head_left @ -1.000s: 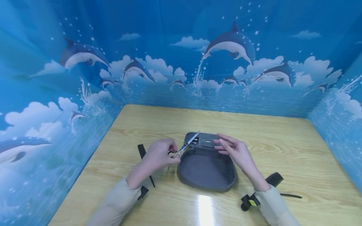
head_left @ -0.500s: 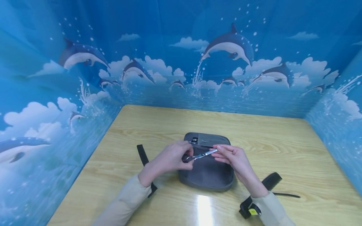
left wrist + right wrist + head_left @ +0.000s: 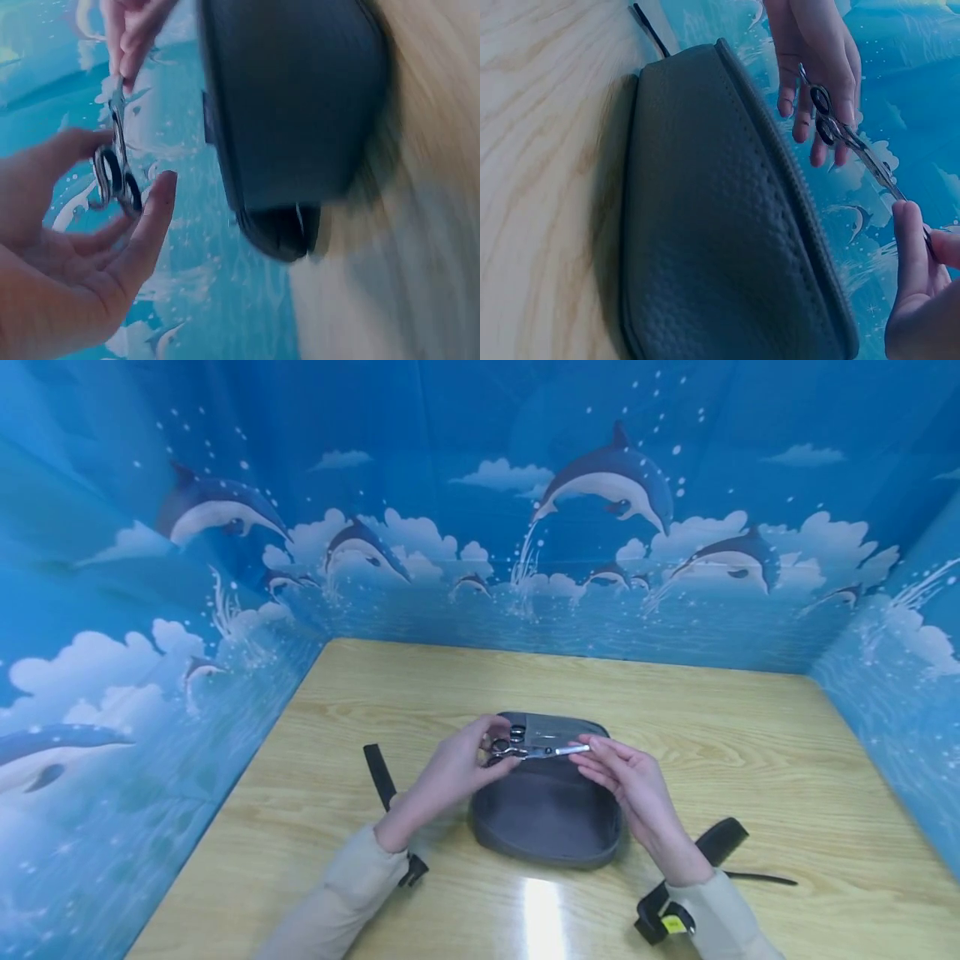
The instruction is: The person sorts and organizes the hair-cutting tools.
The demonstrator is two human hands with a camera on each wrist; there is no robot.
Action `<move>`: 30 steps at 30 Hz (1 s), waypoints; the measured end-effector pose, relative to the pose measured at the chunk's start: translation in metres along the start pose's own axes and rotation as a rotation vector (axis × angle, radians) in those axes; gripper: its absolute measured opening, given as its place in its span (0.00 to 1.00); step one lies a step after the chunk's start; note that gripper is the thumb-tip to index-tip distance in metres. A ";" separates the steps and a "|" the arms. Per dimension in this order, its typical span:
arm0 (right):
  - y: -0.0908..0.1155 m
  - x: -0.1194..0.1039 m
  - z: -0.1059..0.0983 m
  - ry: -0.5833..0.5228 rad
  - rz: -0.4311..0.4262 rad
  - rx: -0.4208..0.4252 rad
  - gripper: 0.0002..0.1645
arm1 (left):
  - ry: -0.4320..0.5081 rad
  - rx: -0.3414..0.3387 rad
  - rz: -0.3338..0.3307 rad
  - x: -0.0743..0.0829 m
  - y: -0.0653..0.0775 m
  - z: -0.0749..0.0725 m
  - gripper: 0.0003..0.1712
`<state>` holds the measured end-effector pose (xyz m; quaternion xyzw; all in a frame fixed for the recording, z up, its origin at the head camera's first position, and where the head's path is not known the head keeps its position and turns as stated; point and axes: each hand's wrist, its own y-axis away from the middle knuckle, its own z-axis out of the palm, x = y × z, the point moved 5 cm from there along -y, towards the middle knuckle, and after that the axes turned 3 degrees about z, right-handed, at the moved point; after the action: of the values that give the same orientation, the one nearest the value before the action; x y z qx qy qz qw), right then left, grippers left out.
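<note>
A pair of silver hair scissors (image 3: 538, 752) is held over the unzipped grey case (image 3: 547, 860), blades toward the right. My right hand (image 3: 630, 777) pinches the blade end between thumb and fingertips, as the right wrist view also shows. Around the handle end is my left hand (image 3: 461, 764); in the left wrist view its thumb and fingers are spread apart on either side of the finger rings (image 3: 116, 176). The case lies open, its lid folded back, and another pair of scissors (image 3: 517, 733) shows in the lid beside a clear-fronted pocket (image 3: 562, 729).
A slim black comb (image 3: 380, 774) lies left of the case, partly under the left forearm. On the right, near the right sleeve, are a wide black item (image 3: 722, 841) and a thin black strip (image 3: 761, 878). Dolphin-print cloth (image 3: 480, 510) walls the table's back and sides.
The left hand has brought the scissors rightward over the case. The right hand, empty a second ago, now pinches the blades, and the left fingers have spread from the handles.
</note>
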<state>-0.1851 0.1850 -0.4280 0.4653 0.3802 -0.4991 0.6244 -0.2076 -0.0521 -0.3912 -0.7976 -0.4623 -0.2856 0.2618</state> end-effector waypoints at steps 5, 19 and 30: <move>0.002 -0.002 -0.002 -0.060 -0.019 0.004 0.12 | 0.422 -0.049 -0.153 -0.009 -0.005 0.009 0.35; -0.003 0.001 -0.004 0.005 -0.017 0.005 0.25 | 0.890 -0.113 -0.223 -0.018 -0.009 0.015 0.21; -0.026 -0.013 0.001 0.249 -0.051 -0.076 0.35 | 0.994 -0.012 -0.308 -0.028 -0.014 0.003 0.23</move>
<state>-0.2128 0.1856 -0.4208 0.4897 0.4851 -0.4387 0.5767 -0.2311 -0.0606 -0.4103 -0.4897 -0.3926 -0.6678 0.4001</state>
